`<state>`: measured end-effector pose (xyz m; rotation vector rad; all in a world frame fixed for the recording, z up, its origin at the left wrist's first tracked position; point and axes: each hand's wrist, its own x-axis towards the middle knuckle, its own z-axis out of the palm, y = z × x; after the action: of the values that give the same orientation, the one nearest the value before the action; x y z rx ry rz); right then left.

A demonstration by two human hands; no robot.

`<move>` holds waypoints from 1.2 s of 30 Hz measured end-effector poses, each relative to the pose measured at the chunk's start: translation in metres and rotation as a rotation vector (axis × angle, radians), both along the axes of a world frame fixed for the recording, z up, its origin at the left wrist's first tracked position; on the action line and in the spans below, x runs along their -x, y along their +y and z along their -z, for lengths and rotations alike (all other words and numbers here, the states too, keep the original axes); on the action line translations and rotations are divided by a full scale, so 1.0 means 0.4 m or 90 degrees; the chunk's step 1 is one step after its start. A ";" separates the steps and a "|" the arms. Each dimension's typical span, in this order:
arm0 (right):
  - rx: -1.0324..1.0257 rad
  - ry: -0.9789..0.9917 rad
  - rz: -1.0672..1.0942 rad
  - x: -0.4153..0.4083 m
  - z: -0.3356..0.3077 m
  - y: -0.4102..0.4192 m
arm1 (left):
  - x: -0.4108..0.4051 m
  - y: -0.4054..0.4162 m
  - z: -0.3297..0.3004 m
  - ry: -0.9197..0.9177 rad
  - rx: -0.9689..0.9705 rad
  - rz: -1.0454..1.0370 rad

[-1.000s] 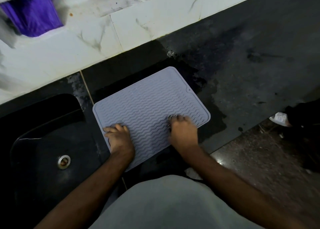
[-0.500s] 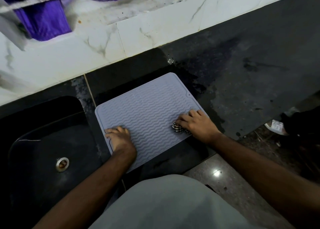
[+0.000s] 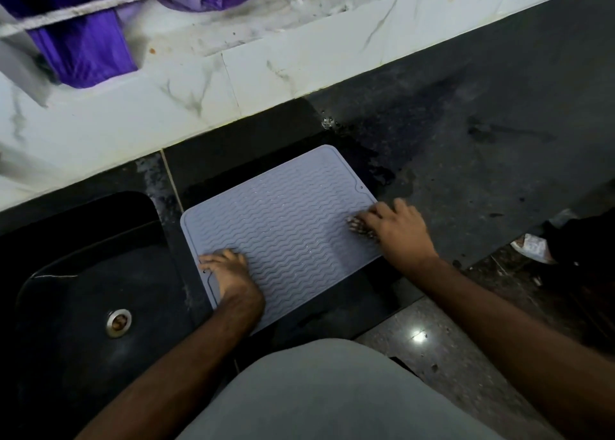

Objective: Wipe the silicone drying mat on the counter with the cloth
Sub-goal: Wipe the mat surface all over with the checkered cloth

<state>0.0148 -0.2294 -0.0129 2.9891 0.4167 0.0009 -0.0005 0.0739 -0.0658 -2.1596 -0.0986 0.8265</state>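
Right hand (image 3: 399, 230) presses cloth (image 3: 357, 225) on mat's (image 3: 286, 220) right edge; left hand (image 3: 229, 273) flat.

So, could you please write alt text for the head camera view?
A person's right hand presses a small patterned cloth on the right edge of a grey silicone drying mat, while the left hand rests on its left corner. The mat lies on a dark counter beside a black sink.

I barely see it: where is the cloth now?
In the head view, the cloth lies under the right hand at the mat's right edge.
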 end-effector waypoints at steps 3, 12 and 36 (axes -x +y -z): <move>-0.043 0.032 -0.172 0.049 0.033 0.102 | -0.013 -0.005 0.015 0.002 -0.026 -0.022; 0.011 -0.021 -0.023 0.004 0.062 -0.041 | -0.015 -0.004 0.023 0.003 -0.023 -0.021; 0.018 0.003 0.136 -0.025 0.032 -0.086 | 0.014 0.000 -0.022 -0.019 0.002 0.057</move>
<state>0.0248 -0.2637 -0.0258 2.9902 0.0964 -0.0314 -0.0060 0.0740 -0.0571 -2.1629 -0.0147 0.7440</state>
